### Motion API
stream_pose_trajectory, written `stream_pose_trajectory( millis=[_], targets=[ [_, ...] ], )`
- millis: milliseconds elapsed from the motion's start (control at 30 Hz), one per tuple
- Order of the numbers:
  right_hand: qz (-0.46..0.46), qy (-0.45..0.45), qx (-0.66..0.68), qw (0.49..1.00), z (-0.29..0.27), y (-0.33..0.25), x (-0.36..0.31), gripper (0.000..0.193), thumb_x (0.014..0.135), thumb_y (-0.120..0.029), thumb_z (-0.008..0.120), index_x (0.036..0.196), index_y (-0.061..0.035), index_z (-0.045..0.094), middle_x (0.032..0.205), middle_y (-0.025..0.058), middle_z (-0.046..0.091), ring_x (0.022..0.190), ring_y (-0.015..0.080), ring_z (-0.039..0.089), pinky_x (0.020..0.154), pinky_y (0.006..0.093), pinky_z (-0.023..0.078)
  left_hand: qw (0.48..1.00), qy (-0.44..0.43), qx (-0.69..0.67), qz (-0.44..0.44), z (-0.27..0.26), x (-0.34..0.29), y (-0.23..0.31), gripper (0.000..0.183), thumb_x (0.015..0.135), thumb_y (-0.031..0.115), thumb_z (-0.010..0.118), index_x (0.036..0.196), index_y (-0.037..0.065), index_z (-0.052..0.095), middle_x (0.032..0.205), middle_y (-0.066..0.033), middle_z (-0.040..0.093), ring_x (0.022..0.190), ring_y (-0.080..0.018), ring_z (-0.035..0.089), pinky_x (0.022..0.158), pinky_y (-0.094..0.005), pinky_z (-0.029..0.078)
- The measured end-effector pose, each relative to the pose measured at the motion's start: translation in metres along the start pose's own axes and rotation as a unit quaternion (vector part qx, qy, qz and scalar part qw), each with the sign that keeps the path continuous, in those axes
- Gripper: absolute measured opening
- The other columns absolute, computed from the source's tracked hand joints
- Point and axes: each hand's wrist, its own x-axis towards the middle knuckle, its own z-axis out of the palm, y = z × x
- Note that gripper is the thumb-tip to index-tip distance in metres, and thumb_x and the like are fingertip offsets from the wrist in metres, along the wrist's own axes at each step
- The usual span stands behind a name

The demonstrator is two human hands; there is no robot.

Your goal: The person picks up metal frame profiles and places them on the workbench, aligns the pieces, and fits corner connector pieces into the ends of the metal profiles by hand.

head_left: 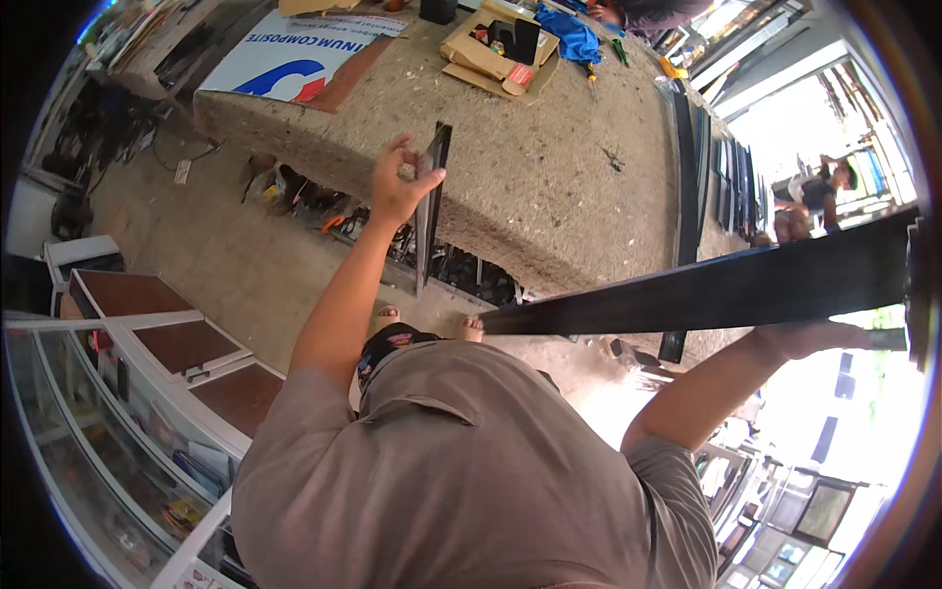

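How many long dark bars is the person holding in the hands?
2. One dark bar stands upright at the workbench edge, pinched by the left hand. The other dark bar runs sideways, held by the right hand. More dark strips lean at the bench's right end.

A workshop: rough workbench (pixel 549 167), scattered tools (pixel 599 59) (dark metal profiles (pixel 687 167) stacked).

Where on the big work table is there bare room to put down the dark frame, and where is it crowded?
The work table is bare across its middle, between the left hand on the short dark bar and the stacked frames at its far side. The top end is crowded: an open cardboard box, blue cloth, printed sign panel. The right hand holds the long dark bar.
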Motion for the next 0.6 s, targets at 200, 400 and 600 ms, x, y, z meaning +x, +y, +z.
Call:
stream_pose_trajectory(
  millis=[200,400,600],
  targets=[
    [-0.082,0.139,-0.101,0.982,-0.008,-0.062,-0.028,0.109,0.082,-0.079,0.054,0.148,0.0063,0.038,0.138,0.0336,0.048,0.113,0.0454,0.056,0.099,0.0596,0.041,0.975,-0.079,-0.199,-0.066,0.016,0.023,-0.016,0.047,0.078,0.007,0.075,0.122,-0.005,0.063,0.118,-0.0095,0.063,0.103,-0.0153,0.062,0.090,-0.0316,0.051],
    [-0.177,0.189,-0.226,0.939,0.034,-0.105,-0.021,0.076,0.092,-0.047,0.044,0.146,0.0061,0.041,0.127,0.0336,0.056,0.106,0.0439,0.062,0.088,0.0504,0.053,0.975,-0.082,-0.204,-0.016,0.009,0.016,-0.025,0.047,0.087,0.011,0.063,0.131,0.000,0.050,0.124,-0.0121,0.057,0.113,-0.0193,0.053,0.101,-0.0339,0.042],
    [-0.163,0.180,-0.305,0.921,0.052,-0.163,0.000,0.065,0.094,-0.041,0.047,0.140,0.0049,0.045,0.123,0.0295,0.059,0.102,0.0388,0.064,0.085,0.0469,0.054,0.990,-0.053,-0.125,-0.030,0.013,0.012,-0.022,0.049,0.092,0.018,0.064,0.136,0.001,0.049,0.121,-0.0094,0.057,0.106,-0.0179,0.055,0.096,-0.0336,0.044]
  ],
)
